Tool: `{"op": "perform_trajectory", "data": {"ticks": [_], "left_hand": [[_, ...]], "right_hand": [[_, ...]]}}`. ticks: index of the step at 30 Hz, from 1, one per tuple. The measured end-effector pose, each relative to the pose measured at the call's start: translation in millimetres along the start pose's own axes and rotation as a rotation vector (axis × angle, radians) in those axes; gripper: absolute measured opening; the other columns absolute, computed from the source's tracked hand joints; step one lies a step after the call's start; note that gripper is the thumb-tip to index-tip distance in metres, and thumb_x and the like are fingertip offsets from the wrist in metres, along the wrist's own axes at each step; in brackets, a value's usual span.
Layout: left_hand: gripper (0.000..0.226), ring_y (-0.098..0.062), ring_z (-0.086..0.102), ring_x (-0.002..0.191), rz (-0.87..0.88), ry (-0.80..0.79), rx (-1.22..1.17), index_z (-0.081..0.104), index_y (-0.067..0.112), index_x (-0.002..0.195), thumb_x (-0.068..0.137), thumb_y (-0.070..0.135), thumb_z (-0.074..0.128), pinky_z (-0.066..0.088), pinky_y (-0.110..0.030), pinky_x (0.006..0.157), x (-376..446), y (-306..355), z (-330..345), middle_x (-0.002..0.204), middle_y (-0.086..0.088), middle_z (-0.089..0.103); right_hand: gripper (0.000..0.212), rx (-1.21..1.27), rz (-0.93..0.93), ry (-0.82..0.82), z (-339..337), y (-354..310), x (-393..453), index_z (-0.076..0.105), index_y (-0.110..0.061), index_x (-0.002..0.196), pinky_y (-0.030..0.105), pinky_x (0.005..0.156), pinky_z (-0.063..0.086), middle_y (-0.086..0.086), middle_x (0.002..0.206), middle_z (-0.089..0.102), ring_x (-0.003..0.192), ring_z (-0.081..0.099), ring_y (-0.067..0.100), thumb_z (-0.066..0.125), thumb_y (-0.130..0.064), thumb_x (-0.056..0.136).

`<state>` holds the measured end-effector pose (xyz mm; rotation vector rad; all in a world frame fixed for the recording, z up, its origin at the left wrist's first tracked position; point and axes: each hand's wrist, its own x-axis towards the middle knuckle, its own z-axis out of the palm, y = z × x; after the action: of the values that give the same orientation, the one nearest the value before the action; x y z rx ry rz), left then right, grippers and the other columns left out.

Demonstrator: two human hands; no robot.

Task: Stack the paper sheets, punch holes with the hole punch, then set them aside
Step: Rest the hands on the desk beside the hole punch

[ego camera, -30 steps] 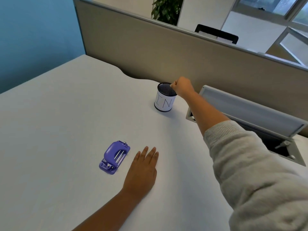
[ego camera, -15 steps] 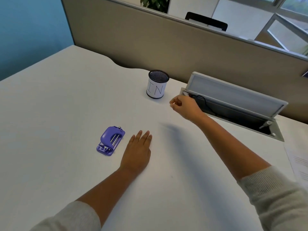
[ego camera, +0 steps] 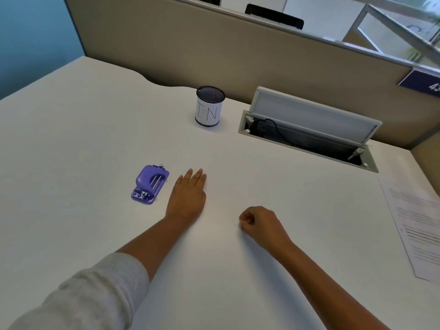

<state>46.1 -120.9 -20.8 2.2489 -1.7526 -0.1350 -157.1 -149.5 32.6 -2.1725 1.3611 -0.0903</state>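
A purple hole punch (ego camera: 150,183) lies on the white desk (ego camera: 71,144), left of centre. My left hand (ego camera: 189,195) rests flat on the desk just right of the punch, fingers together and extended, holding nothing. My right hand (ego camera: 260,223) is curled into a loose fist near the desk's middle, with nothing visible in it. Printed paper sheets (ego camera: 416,227) lie at the right edge, partly cut off by the frame and well clear of both hands.
A black mesh cup (ego camera: 209,107) with a white label reading "IN" stands at the back of the desk. To its right an open cable hatch (ego camera: 309,129) has its lid raised. A beige partition (ego camera: 214,48) runs behind the desk.
My right hand has drawn back from the mesh cup, past the cable hatch, to the middle of the desk, staying in a fist. My left hand has stayed flat beside the punch.
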Motion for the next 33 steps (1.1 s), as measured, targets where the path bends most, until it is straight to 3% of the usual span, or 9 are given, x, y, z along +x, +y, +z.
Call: {"op": "perform_trajectory", "data": {"ticks": [5,13,23,28,31,33], "left_hand": [[0.065,-0.026,0.024,0.141,-0.003,0.004,-0.005,0.035,0.009,0.139,0.083,0.026,0.006,0.016,-0.04,0.115,-2.1,0.5,1.2,0.149,-0.006,0.033],[0.057,-0.028,0.028,0.139,-0.015,0.009,-0.024,0.039,0.008,0.136,0.085,0.022,0.019,0.019,-0.042,0.114,-2.0,1.6,0.3,0.147,-0.008,0.037],[0.055,-0.029,0.03,0.138,-0.02,-0.005,-0.046,0.041,0.007,0.135,0.086,0.022,0.022,0.022,-0.043,0.113,-2.3,2.1,-3.3,0.145,-0.009,0.04],[0.048,-0.026,0.023,0.141,-0.022,-0.022,-0.044,0.034,0.009,0.139,0.093,0.019,0.025,0.016,-0.04,0.115,-3.3,3.8,-5.2,0.15,-0.007,0.032],[0.047,-0.024,0.019,0.142,-0.021,-0.029,-0.036,0.03,0.01,0.141,0.094,0.017,0.029,0.013,-0.039,0.116,-2.0,4.5,-6.5,0.152,-0.005,0.028],[0.048,-0.026,0.022,0.141,-0.03,-0.034,-0.034,0.033,0.01,0.14,0.093,0.018,0.025,0.015,-0.04,0.115,-2.2,4.4,-7.1,0.15,-0.006,0.031]], "right_hand": [[0.017,-0.08,-0.023,0.109,16.9,-8.1,-15.1,0.062,-0.015,0.098,0.023,0.076,0.047,-0.001,0.096,0.058,0.085,0.058,0.014,0.056,-0.026,0.087],[0.016,-0.191,-0.059,0.179,24.4,-11.0,-17.3,0.061,-0.011,0.092,0.027,0.073,0.048,0.002,0.095,0.061,0.082,0.057,0.017,0.047,-0.019,0.091],[0.012,-0.354,-0.06,0.117,26.4,-18.2,-6.8,0.055,-0.005,0.089,0.028,0.064,0.039,0.006,0.091,0.053,0.074,0.046,0.018,0.043,-0.004,0.09],[0.017,-0.384,-0.036,0.086,30.1,-19.3,0.6,0.056,-0.003,0.096,0.026,0.066,0.035,0.012,0.1,0.056,0.075,0.042,0.017,0.04,-0.002,0.091],[0.013,-0.327,-0.01,0.054,27.3,-16.0,6.0,0.049,-0.008,0.079,0.026,0.062,0.034,0.009,0.084,0.049,0.07,0.042,0.018,0.04,-0.003,0.087],[0.019,-0.124,0.022,-0.013,18.1,-10.1,13.9,0.041,-0.012,0.066,0.025,0.054,0.031,0.002,0.07,0.043,0.06,0.04,0.015,0.042,-0.006,0.084]]}}
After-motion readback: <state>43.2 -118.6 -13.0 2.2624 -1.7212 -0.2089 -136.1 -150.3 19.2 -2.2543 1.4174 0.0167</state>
